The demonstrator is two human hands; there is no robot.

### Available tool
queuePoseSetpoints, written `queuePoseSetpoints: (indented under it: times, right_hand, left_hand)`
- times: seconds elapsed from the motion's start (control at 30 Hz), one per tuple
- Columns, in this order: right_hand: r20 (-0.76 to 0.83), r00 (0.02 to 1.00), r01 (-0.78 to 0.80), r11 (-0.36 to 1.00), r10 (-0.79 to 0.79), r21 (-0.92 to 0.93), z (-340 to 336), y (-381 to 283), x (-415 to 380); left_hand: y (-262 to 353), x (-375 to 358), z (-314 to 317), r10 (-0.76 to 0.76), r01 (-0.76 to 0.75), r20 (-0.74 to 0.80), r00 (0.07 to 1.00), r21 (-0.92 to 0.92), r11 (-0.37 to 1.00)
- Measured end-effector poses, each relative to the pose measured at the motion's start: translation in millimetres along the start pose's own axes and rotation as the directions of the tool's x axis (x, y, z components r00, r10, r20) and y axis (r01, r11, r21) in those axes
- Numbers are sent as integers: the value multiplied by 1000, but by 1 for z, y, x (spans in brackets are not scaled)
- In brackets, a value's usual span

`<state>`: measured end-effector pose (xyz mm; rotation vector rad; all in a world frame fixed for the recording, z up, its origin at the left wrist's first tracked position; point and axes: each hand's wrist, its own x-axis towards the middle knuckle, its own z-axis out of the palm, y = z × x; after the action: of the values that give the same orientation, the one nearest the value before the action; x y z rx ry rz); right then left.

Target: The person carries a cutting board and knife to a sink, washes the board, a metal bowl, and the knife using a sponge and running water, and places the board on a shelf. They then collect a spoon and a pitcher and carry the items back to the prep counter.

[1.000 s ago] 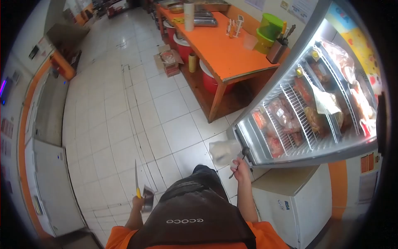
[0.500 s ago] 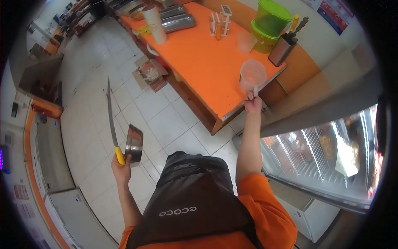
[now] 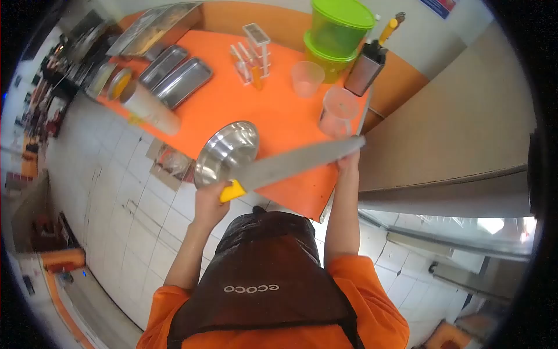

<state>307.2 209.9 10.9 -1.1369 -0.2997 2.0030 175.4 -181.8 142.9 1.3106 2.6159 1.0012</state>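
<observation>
My left hand point(image 3: 211, 203) is closed around the yellow handle of a large knife point(image 3: 302, 163) and the rim of a steel bowl point(image 3: 228, 152). The broad blade points right, across the front of the orange table point(image 3: 273, 110). The bowl is tilted, its inside showing, at the table's front edge. My right hand point(image 3: 349, 158) is at the table's right edge, partly behind the blade tip, by the handle of a clear plastic jug point(image 3: 339, 110). Its fingers are mostly hidden. A translucent cup point(image 3: 307, 78) stands behind the jug.
Green-lidded tubs point(image 3: 340, 35) and a knife block point(image 3: 365, 68) stand at the table's back right. Metal trays point(image 3: 183, 81), a paper roll point(image 3: 151, 109) and a small rack point(image 3: 256, 55) are farther left. A cardboard box point(image 3: 170, 163) lies on the floor; a fridge point(image 3: 447, 198) stands right.
The view has turned toward the table. My left hand has brought the knife and bowl up and right to the table's front, the blade swinging from upright to nearly level.
</observation>
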Motion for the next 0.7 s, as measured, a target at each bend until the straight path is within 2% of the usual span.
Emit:
queuePoseSetpoints:
  times: [0.03, 0.1, 0.13, 0.17, 0.23, 0.33, 0.4, 0.47, 0.5, 0.57, 0.6, 0.7]
  right_hand:
    - [-127, 990, 57, 998, -58, -13, -4, 1, -17]
    - [-57, 998, 12, 998, -16, -65, -40, -3, -20]
    - [10, 999, 42, 996, -41, -78, -46, -6, -36]
    - [-52, 994, 94, 988, -101, -120, -47, -7, -48]
    - [-29, 996, 84, 986, -89, -142, -56, -11, -66]
    - [-1, 996, 83, 948, -88, -307, -77, -17, -78]
    - [-73, 979, 155, 931, -189, -330, -85, -12, -79]
    - [-105, 954, 231, 914, -280, -335, -109, -3, -68]
    - [-70, 945, 283, 908, -319, -308, -106, -1, -78]
    - [3, 952, 293, 905, -308, -308, -110, 2, -80]
    - [-46, 946, 281, 884, -321, -374, -93, 0, -92]
    - [-18, 968, 195, 796, -250, -573, -83, -2, -106]
  left_hand:
    - [-9, 14, 11, 87, -86, 32, 996, -20, 996]
    - [-20, 32, 30, 215, -210, 104, 971, -62, 976]
    - [-24, 39, 38, 254, -245, 138, 957, -80, 966]
    - [-27, 46, 45, 289, -276, 167, 943, -94, 956]
    - [-29, 53, 56, 304, -281, 230, 924, -129, 951]
    - [-32, 59, 74, 344, -296, 261, 902, -205, 933]
    - [-33, 61, 82, 367, -320, 279, 887, -200, 926]
    - [-38, 62, 96, 328, -288, 353, 876, -163, 944]
    - [-38, 63, 99, 308, -274, 386, 870, -142, 951]
    - [-37, 65, 103, 319, -268, 383, 867, -182, 946]
    - [-35, 67, 104, 325, -267, 380, 866, -199, 943]
    - [-26, 71, 99, 241, -164, 430, 870, -207, 964]
